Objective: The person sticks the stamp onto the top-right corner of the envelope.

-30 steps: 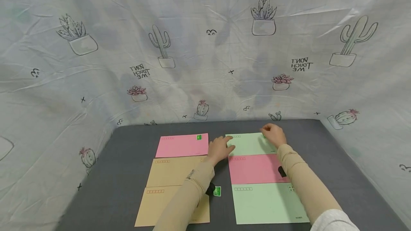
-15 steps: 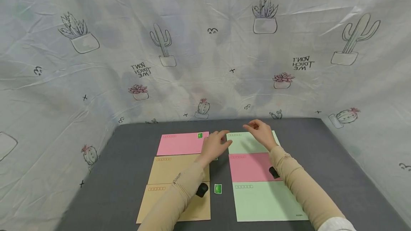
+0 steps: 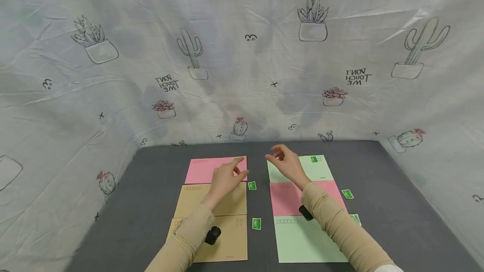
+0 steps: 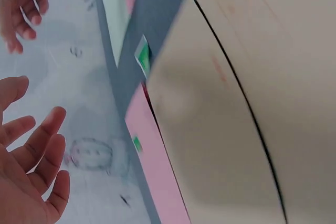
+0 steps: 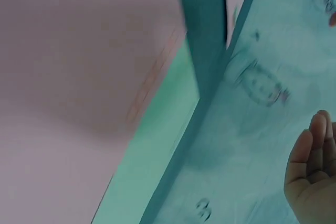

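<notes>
My left hand (image 3: 225, 177), fingers spread and loosely bent with nothing in them, hovers over the left column, between the pink envelope (image 3: 206, 172) and the upper tan envelope (image 3: 185, 201). Over the right column is my right hand (image 3: 288, 163), also holding nothing, its thumb apart from the curved fingers. It overlaps the far left part of the upper green envelope (image 3: 311, 170), which has a green stamp (image 3: 314, 159) at its top right corner. In the left wrist view, another stamp (image 4: 137, 144) lies on the pink envelope; my left hand partly covers it in the head view.
Loose green stamps lie on the grey table: one stamp (image 3: 252, 185) and another stamp (image 3: 256, 223) between the columns, others (image 3: 347, 194) at the right. Nearer are a tan envelope (image 3: 230, 247), a second pink envelope (image 3: 283, 202) and a green envelope (image 3: 302, 244). A printed cloth (image 3: 242, 74) hangs behind.
My right hand has left the green envelope's top right corner and moved left, uncovering a stamp there. My left hand has come off that envelope's left edge and moved left over the left column.
</notes>
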`<control>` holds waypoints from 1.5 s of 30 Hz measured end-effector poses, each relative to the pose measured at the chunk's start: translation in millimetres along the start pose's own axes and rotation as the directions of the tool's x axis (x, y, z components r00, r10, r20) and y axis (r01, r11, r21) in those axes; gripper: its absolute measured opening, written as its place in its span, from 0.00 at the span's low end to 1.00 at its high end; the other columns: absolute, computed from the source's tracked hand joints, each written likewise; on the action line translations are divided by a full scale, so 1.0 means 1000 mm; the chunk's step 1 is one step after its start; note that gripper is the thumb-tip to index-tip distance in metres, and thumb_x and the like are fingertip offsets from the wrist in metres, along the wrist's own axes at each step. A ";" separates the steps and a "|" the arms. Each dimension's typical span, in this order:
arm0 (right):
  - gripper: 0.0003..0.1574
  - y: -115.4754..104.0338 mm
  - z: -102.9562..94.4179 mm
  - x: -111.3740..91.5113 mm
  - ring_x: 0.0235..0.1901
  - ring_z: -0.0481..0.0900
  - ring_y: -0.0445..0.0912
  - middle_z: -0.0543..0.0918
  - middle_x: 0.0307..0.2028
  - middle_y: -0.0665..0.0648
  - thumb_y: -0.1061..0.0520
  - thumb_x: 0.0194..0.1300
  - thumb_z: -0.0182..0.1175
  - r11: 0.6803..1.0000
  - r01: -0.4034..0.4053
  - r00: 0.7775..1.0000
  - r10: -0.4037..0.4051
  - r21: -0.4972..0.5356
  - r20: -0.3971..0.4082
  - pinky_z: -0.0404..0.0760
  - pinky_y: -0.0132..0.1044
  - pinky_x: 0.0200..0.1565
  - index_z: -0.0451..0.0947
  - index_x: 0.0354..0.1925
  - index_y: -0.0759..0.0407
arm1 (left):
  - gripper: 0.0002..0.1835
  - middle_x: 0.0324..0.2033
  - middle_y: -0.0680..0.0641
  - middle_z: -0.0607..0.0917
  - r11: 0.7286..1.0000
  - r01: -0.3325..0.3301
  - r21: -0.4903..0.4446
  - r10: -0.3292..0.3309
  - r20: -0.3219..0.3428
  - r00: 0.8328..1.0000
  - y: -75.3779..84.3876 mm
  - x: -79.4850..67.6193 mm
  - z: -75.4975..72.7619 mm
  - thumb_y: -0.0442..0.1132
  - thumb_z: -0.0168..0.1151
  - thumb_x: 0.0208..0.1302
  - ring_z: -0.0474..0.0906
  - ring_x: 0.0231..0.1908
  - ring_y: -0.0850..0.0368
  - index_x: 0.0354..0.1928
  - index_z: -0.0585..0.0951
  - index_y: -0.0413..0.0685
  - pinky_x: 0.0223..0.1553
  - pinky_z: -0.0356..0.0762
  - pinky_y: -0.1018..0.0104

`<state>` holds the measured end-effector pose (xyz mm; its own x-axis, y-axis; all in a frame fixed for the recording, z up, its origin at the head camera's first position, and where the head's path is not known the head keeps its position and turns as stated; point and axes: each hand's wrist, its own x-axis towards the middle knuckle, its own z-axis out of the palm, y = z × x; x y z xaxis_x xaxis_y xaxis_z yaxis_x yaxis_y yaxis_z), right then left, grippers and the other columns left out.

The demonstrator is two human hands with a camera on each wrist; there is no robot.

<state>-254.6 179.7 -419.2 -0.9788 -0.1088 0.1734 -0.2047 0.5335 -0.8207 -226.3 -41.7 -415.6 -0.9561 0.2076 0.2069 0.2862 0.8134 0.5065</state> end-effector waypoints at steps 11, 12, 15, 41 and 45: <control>0.10 -0.016 0.053 -0.017 0.35 0.75 0.43 0.79 0.37 0.53 0.51 0.61 0.62 1.000 0.001 0.996 -0.001 -0.005 0.095 0.74 0.36 0.37 0.78 0.39 0.55 | 0.27 0.21 0.56 0.82 0.994 0.100 0.053 -0.098 -0.044 0.994 -0.058 -0.035 -0.024 0.51 0.63 0.58 0.66 0.18 0.63 0.59 0.75 0.54 0.36 0.68 0.56; 0.10 -0.016 0.057 -0.018 0.34 0.75 0.43 0.79 0.37 0.53 0.51 0.61 0.61 1.000 -0.001 0.995 0.002 -0.014 0.097 0.74 0.36 0.37 0.79 0.38 0.55 | 0.27 0.20 0.56 0.81 0.992 0.111 0.054 -0.108 -0.042 0.993 -0.063 -0.038 -0.025 0.51 0.63 0.58 0.65 0.16 0.64 0.59 0.75 0.53 0.31 0.67 0.59; 0.09 -0.015 0.066 -0.017 0.33 0.75 0.44 0.78 0.35 0.54 0.52 0.61 0.61 0.999 -0.007 0.994 0.012 -0.041 0.110 0.75 0.37 0.37 0.79 0.36 0.56 | 0.27 0.19 0.55 0.80 0.989 0.134 0.068 -0.132 -0.044 0.990 -0.077 -0.050 -0.028 0.50 0.64 0.57 0.61 0.13 0.64 0.58 0.75 0.51 0.23 0.60 0.67; 0.10 0.004 0.083 0.002 0.27 0.72 0.45 0.80 0.30 0.57 0.63 0.49 0.67 0.976 -0.125 0.965 0.161 -0.180 0.205 0.72 0.37 0.30 0.79 0.33 0.63 | 0.32 0.24 0.48 0.75 0.932 0.359 0.058 -0.363 0.135 0.922 -0.135 -0.085 -0.055 0.48 0.67 0.53 0.67 0.23 0.57 0.59 0.74 0.41 0.24 0.61 0.65; 0.11 0.001 0.083 0.002 0.27 0.73 0.45 0.82 0.31 0.57 0.66 0.48 0.66 0.969 -0.125 0.959 0.173 -0.212 0.223 0.74 0.37 0.32 0.80 0.34 0.64 | 0.34 0.31 0.44 0.82 0.936 0.342 0.086 -0.351 0.134 0.927 -0.137 -0.085 -0.057 0.48 0.68 0.51 0.74 0.29 0.54 0.59 0.73 0.39 0.29 0.70 0.59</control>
<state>-256.9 110.3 -464.5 -0.9750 -0.1997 -0.0969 -0.0753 0.7083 -0.7019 -180.5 -201.2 -455.0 -0.9950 -0.0201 -0.0980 -0.0643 0.8790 0.4724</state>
